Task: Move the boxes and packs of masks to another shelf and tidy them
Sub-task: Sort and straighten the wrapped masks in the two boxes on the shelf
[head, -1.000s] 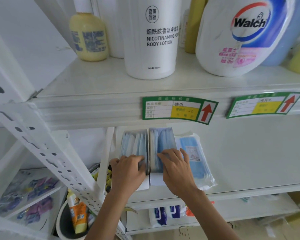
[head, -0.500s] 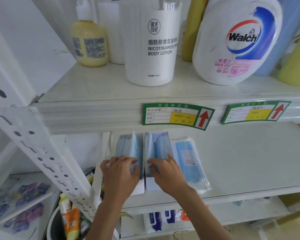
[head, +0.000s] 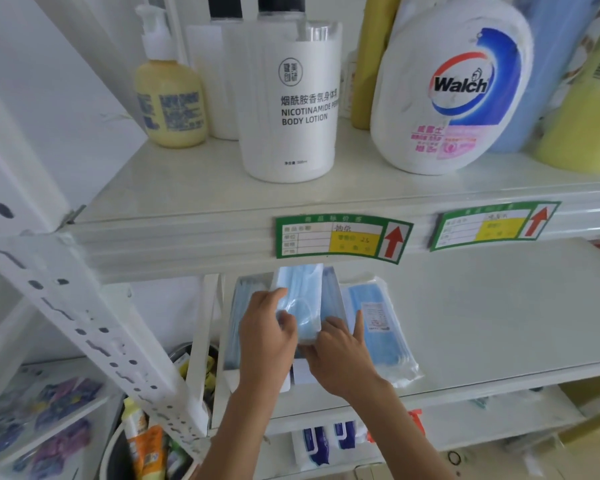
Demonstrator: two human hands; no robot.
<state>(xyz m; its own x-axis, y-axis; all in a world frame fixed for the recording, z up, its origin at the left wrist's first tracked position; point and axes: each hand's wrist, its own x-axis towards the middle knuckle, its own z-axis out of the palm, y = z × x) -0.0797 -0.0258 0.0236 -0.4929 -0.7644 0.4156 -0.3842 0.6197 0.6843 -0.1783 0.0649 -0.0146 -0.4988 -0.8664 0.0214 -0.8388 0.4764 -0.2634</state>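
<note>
A stack of masks (head: pixel 300 303) is pinched by the left hand (head: pixel 267 337) and steadied by the right hand (head: pixel 340 355) with loosely curled fingers — loose masks could be spilled if the grip slackens.

One head-worn camera looks forward and down, close to the white shelf (head: pixel 465 306)

Mask pack (head: pixel 378 334) right of mask boxes (head: pixel 243 327).
</note>
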